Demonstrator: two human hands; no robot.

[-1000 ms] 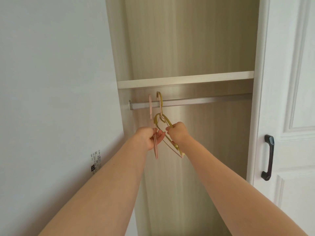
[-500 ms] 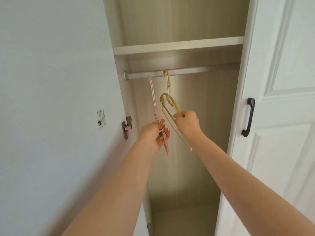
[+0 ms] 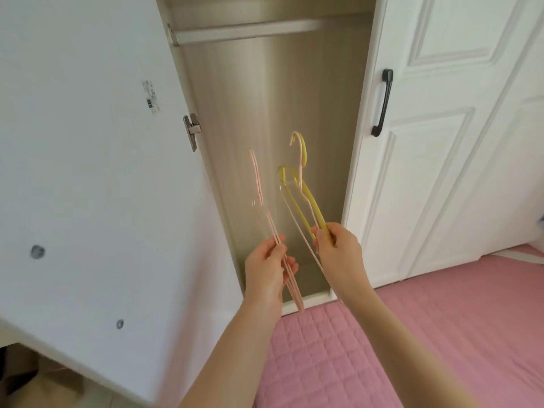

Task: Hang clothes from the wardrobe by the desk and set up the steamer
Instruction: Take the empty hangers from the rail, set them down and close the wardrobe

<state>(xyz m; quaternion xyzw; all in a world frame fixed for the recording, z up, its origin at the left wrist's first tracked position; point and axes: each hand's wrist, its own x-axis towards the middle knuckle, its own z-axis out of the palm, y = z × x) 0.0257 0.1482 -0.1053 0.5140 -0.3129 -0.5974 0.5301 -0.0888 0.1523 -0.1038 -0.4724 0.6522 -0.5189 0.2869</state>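
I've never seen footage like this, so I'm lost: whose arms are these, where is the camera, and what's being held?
No machine here: a person wears a wide-angle camera on the head, looking forward and down, so both bare arms are the wearer's own. The left hand grips thin pink hangers; the right hand grips yellow hangers with a paler one among them. Both are held before an open wardrobe, below its rail, which carries nothing where visible. A pink quilt lies underneath.
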